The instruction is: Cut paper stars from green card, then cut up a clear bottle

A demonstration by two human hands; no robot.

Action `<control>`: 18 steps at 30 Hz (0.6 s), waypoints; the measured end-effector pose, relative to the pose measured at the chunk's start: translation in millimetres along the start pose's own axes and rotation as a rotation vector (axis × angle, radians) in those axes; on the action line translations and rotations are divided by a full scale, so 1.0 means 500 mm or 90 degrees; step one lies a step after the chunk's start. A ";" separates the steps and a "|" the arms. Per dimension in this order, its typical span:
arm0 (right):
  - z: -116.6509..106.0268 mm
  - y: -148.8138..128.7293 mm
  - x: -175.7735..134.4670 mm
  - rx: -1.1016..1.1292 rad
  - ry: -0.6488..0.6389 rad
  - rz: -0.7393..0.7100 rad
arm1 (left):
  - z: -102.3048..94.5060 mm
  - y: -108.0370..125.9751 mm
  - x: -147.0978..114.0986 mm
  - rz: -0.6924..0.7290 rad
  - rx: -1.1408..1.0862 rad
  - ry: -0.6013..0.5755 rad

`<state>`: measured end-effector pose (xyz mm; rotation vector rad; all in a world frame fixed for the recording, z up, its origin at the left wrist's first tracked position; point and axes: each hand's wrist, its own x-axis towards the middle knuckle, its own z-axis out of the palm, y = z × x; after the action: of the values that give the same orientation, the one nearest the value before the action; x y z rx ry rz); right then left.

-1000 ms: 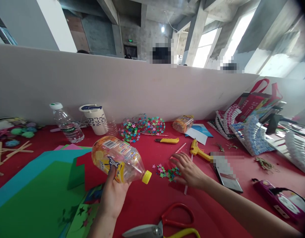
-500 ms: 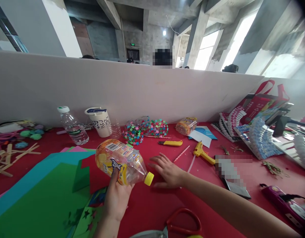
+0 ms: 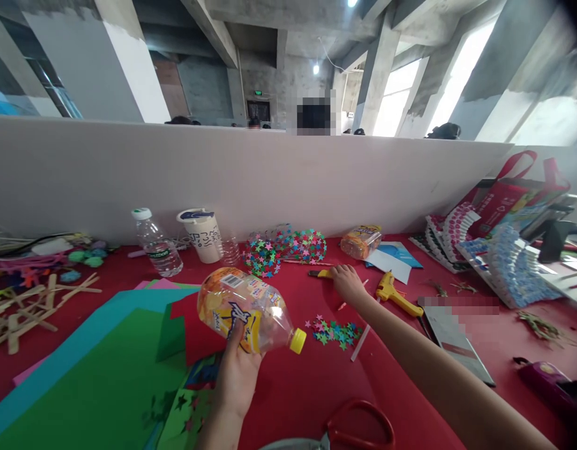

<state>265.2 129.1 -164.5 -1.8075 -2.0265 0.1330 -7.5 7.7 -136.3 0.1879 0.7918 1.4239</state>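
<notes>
My left hand (image 3: 241, 369) is wrapped round an empty clear plastic drink bottle (image 3: 269, 322) with an orange and yellow label. The bottle lies on its side in the grip, its yellow cap pointing right. Farther back, my right hand (image 3: 348, 284) has its fingers closed over the handle of a yellow utility knife (image 3: 322, 274) on the red table. The knife's dark end sticks out to the left; the rest is hidden beneath the fingers. A pile of colourful star sequins (image 3: 337, 332) lies between the bottle and my right forearm.
Red-handled scissors (image 3: 358, 425) lie at the front edge. To the right are a yellow glue gun (image 3: 396, 297) and a grey flat object (image 3: 457, 344). Coloured paper sheets (image 3: 114, 356) cover the left. A water bottle (image 3: 157, 247) and a cream cup (image 3: 201, 237) stand by the white partition (image 3: 269, 175).
My right hand has moved away from beside the bottle cap to the utility knife and closed over it, uncovering the sequin pile. My left hand still holds the bottle. The view has shifted slightly.
</notes>
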 end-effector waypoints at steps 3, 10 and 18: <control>-0.002 -0.007 -0.017 0.114 -0.010 0.060 | -0.002 -0.001 -0.002 -0.010 -0.010 0.003; -0.043 -0.061 -0.167 0.563 -0.091 0.163 | -0.009 -0.013 0.000 -0.083 0.015 -0.046; -0.051 -0.098 -0.236 0.871 -0.193 0.206 | -0.026 -0.032 0.000 -0.139 0.019 -0.090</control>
<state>236.8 2.5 -153.2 -1.1309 -1.1126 1.5136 -2.4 0.7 -154.8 0.2167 0.6953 1.1807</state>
